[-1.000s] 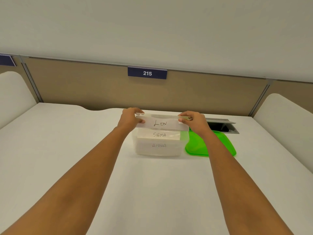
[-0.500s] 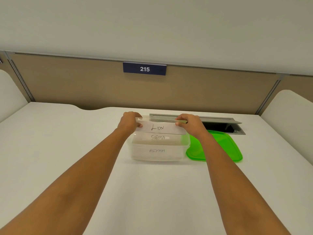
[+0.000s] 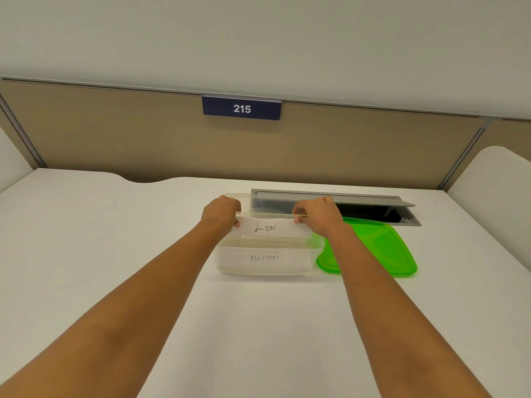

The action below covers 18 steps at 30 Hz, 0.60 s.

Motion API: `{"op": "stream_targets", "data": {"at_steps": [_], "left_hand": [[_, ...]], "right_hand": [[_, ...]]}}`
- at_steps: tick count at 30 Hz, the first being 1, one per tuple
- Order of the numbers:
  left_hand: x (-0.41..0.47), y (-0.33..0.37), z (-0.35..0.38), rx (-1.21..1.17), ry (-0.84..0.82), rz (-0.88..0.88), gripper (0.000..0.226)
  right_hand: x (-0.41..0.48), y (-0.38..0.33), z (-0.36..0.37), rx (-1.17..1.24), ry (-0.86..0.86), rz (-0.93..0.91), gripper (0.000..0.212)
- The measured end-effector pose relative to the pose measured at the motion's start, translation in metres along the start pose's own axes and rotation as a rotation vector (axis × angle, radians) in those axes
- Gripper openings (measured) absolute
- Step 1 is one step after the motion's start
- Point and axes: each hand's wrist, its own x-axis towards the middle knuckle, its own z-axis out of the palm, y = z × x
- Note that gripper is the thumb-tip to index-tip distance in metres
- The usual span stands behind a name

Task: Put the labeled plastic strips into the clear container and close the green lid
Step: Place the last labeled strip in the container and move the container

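So both hands are on the LION strip (image 3: 268, 227), one at each short end. The left hand (image 3: 221, 215) pinches the left end and the right hand (image 3: 317, 218) pinches the right, so each grip is tight on the plastic. It's held right over the open clear container (image 3: 267, 265), which sits toward the far edge of the bench (image 3: 143, 254), roughly mid-width. An ALPHA strip (image 3: 264, 257) shows through the front wall. The green lid (image 3: 382, 251) lies flat just right of the container, and a grey cable hatch (image 3: 373, 209) sits behind it.
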Motion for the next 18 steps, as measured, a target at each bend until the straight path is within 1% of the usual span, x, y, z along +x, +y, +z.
{"op": "stream_targets", "data": {"at_steps": [3,9,18], "left_hand": [[0.002,0.001,0.004,0.068,-0.003,0.005,0.033],[0.004,0.005,0.006,0.268,-0.032,0.031,0.033],[0.004,0.01,0.01,0.41,-0.036,0.051,0.031]], "right_hand": [[0.001,0.0,0.006,-0.068,-0.015,-0.013,0.025],[0.004,-0.001,0.012,-0.103,-0.022,-0.02,0.026],[0.008,-0.004,0.022,-0.142,-0.028,-0.034,0.023]]}}
